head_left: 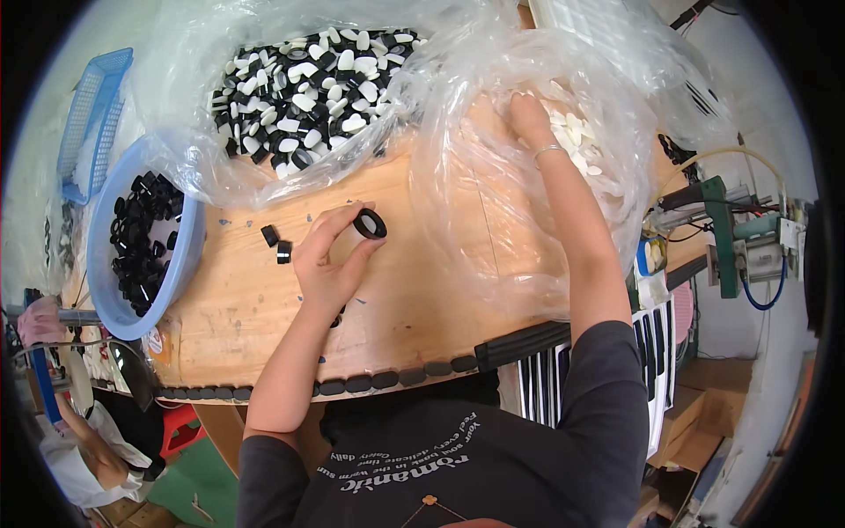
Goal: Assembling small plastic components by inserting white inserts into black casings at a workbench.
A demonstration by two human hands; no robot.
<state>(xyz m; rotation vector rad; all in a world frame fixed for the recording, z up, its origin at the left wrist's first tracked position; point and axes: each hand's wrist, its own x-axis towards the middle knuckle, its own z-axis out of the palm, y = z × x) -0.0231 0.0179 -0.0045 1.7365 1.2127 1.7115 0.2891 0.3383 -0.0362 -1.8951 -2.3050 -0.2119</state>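
Note:
Between the thumb and fingers of my left hand (327, 260) is a round black cap (371, 223), its hollow side turned up and a pale inside showing. My left hand is closed on the cap's edge, above the wooden table (264, 339). My right hand (529, 118) reaches into a clear plastic bag (458, 211), at the edge of a heap of white oval pieces (574, 141). Its fingers are curled, and whatever they hold is hidden. Two small black caps (276, 245) lie on the table left of my left hand.
A blue basin (195, 255) of black caps stands at the left, with a blue basket (68, 145) beyond it. Black-and-white pieces (308, 97) heap in plastic at the back. Black padding (383, 379) lines the near edge. A green-framed device (723, 238) stands right.

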